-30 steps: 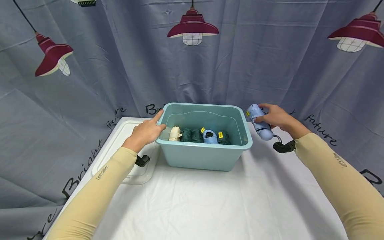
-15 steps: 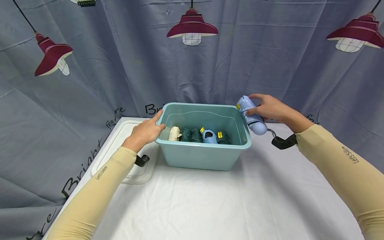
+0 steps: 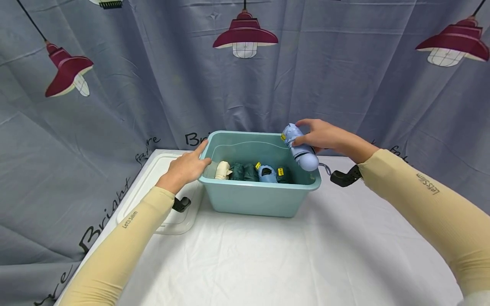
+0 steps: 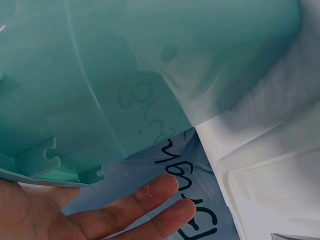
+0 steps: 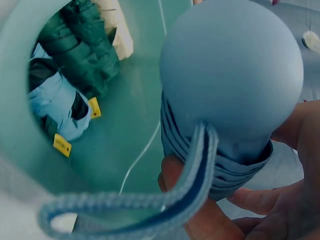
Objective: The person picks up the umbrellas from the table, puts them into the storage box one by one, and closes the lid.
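Gripped in my right hand (image 3: 323, 136) is a folded light-blue umbrella (image 3: 302, 148). It tilts over the right end of a teal plastic box (image 3: 252, 202), with its rounded handle toward me. The right wrist view shows the umbrella's handle (image 5: 232, 65) and cord wrist loop (image 5: 125, 200) close up. My left hand (image 3: 185, 170) rests on the box's left rim; its visible fingers (image 4: 157, 192) lie fairly straight outside the wall. Inside the box, a row of folded umbrellas holds a cream one (image 3: 222, 170), dark green ones (image 3: 251, 173) and a light-blue one (image 3: 267, 174).
A whitish translucent lid (image 3: 155, 174) lies on the white-covered table (image 3: 260, 259), partly behind my left forearm. A grey-blue curtain (image 3: 325, 72) printed with lamps hangs right behind the box.
My right hand has carried the light-blue umbrella leftward, from beside the box to above its right end. The left hand and the box have stayed in place.
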A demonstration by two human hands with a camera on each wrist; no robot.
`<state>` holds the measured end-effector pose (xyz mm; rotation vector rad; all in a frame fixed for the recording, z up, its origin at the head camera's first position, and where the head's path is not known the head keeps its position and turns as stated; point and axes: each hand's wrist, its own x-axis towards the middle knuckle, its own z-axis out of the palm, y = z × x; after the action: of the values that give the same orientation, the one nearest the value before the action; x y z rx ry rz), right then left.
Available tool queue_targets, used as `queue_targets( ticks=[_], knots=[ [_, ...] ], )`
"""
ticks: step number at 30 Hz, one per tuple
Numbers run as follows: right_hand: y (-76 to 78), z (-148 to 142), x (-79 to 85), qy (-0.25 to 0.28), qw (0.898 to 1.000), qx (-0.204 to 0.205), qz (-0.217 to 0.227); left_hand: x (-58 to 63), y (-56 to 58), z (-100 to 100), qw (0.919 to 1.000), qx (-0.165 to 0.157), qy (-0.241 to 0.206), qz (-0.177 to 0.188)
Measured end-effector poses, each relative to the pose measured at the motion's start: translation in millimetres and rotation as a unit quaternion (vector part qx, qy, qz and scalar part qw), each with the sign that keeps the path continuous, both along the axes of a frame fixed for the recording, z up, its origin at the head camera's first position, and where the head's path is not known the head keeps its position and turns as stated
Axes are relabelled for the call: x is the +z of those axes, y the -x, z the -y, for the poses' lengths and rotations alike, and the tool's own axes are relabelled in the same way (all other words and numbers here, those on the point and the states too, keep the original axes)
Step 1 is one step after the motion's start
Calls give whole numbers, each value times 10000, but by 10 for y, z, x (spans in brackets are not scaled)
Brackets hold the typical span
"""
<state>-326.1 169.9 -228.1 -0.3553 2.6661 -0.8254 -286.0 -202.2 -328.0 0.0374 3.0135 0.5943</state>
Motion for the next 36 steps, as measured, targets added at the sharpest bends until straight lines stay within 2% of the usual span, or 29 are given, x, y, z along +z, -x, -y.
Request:
queue_targets(
  ticks=[5,10,19,23,31,36],
  knots=[
    [83,154,-36,79,9991,172,374,-1,9,-4,10000,-3,4,-5],
    [195,323,-137,29,9970,254,728,4,8,0,10000,-10,19,-11],
    [334,586,-267,-65,9878,618,1425,-22,7,-3,10000,-9,26,-38],
    [390,681,-324,-113,9837,789,1614,-20,-4,-2,9999,6,24,-97],
    [507,792,-506,-304,9761,854,1975,-29,5,0,10000,12,22,-45],
    [562,850,-560,-392,9742,924,2024,-21,14,-4,10000,10,63,-76]
  ],
)
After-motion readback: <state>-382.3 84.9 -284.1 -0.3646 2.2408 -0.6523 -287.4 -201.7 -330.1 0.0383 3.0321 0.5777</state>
